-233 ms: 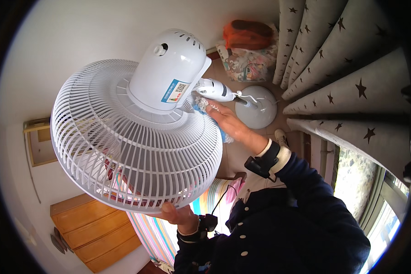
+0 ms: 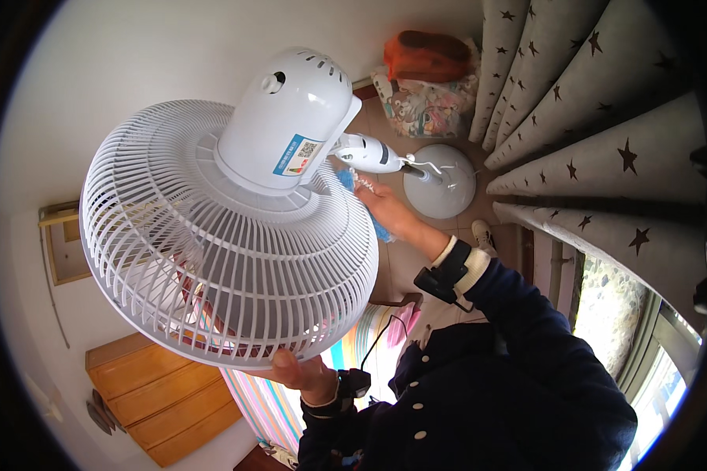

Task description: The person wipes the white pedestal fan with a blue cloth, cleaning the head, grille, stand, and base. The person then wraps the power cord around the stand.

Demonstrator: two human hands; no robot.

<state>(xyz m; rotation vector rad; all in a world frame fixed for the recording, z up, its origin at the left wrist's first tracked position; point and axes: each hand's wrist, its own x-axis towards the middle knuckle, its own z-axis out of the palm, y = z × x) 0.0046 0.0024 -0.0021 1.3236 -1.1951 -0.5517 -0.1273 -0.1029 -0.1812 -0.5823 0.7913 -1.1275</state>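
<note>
A white pedestal fan (image 2: 283, 228) stands in front of me, its rounded motor housing (image 2: 291, 110) and ribbed rear guard turned toward me. My left hand (image 2: 298, 373) grips the lower rim of the guard, thumb on the near side and fingers partly hidden behind it. On the right side of the guard, just below the neck joint (image 2: 367, 154), my right hand (image 2: 385, 208) is closed on a fluffy blue and white cloth (image 2: 346, 179). The cloth lies against the guard ribs, partly covered by the hand. The fan's round base (image 2: 448, 188) rests on the tiled floor.
Star-patterned curtains (image 2: 589, 157) hang at the right beside a window (image 2: 652, 377). An orange bag (image 2: 424, 56) sits on a patterned plastic bag (image 2: 428, 110) by the wall. A striped bedspread (image 2: 267, 400) and a wooden drawer chest (image 2: 165, 392) lie lower left.
The fan head has shifted slightly left. My right hand and the cloth have moved a little left with it, and my left hand still grips the rim.
</note>
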